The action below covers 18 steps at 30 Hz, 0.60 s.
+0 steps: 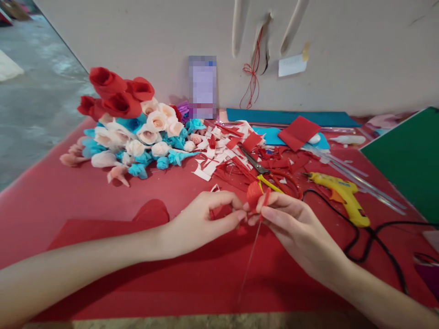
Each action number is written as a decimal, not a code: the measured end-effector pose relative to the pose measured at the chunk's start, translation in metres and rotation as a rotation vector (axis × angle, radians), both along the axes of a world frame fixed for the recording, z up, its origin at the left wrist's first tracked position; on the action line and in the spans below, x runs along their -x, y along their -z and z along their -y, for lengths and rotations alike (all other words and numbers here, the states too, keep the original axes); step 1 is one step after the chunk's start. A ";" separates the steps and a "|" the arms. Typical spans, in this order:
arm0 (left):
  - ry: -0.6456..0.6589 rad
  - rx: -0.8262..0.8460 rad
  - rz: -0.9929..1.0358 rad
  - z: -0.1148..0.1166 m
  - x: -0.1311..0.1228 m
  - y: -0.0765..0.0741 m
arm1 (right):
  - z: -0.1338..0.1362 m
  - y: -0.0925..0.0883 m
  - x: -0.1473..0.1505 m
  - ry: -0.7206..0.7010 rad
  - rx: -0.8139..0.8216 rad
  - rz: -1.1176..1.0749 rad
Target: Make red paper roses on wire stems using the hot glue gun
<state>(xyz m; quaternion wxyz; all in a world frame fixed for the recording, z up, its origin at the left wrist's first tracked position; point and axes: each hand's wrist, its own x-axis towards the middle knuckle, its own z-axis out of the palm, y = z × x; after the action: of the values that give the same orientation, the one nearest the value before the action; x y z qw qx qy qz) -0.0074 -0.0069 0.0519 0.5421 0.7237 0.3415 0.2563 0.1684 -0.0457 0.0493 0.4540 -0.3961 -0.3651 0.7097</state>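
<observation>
My right hand (291, 214) pinches a small red paper flower (254, 195) at its base. From there a thin wire stem (253, 251) slants down toward the table's near edge. My left hand (209, 221) meets it from the left, thumb and fingertips closed at the flower's lower edge; what lies between those fingertips is partly hidden. Under my left forearm lies a red paper sheet (82, 233), with a rounded red paper piece (152, 212) by it. Scissors (255, 161) rest on red and white paper scraps (209, 167) just beyond my hands.
Red, white, blue and pink paper flowers (137, 132) are heaped at the left. A yellow glue gun (339, 192) with a black cord (380, 235) lies at right, near clear sticks (363, 176). A phone (203, 87) leans on the wall; a green board (408, 164) stands right.
</observation>
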 end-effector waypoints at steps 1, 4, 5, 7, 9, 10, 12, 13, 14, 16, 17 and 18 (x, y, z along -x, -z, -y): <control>-0.004 -0.006 0.001 0.000 0.000 0.000 | 0.000 -0.001 0.000 -0.003 0.016 -0.022; -0.016 -0.013 0.007 0.001 0.002 0.001 | -0.001 -0.002 0.001 -0.015 0.059 -0.106; -0.016 -0.012 0.014 0.002 0.002 0.002 | -0.001 -0.003 0.001 -0.022 0.062 -0.136; -0.008 0.007 0.040 0.002 0.003 0.001 | 0.000 -0.004 0.001 -0.030 0.038 -0.171; 0.013 0.045 0.072 0.002 0.004 0.000 | 0.001 -0.005 0.001 -0.024 0.003 -0.180; 0.022 0.064 0.084 0.002 0.004 -0.001 | 0.001 -0.006 0.000 -0.017 -0.015 -0.181; 0.040 0.092 0.094 0.001 0.004 -0.003 | 0.001 -0.008 -0.002 0.000 -0.032 -0.177; 0.047 0.097 0.093 0.001 0.005 -0.004 | 0.001 -0.009 -0.003 0.010 -0.033 -0.172; 0.053 0.100 0.092 0.001 0.005 -0.005 | 0.000 -0.010 -0.003 0.020 -0.031 -0.163; 0.067 0.101 0.094 0.000 0.006 -0.006 | 0.000 -0.010 -0.005 0.039 -0.031 -0.154; 0.071 0.099 0.092 0.000 0.006 -0.006 | 0.000 -0.010 -0.005 0.043 -0.036 -0.154; 0.068 0.092 0.088 0.001 0.006 -0.005 | -0.001 -0.010 -0.005 0.046 -0.042 -0.158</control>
<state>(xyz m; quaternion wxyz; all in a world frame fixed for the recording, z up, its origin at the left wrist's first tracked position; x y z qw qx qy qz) -0.0137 -0.0074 0.0573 0.5976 0.6974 0.3040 0.2532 0.1738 -0.0451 0.0595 0.5059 -0.3376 -0.3339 0.7201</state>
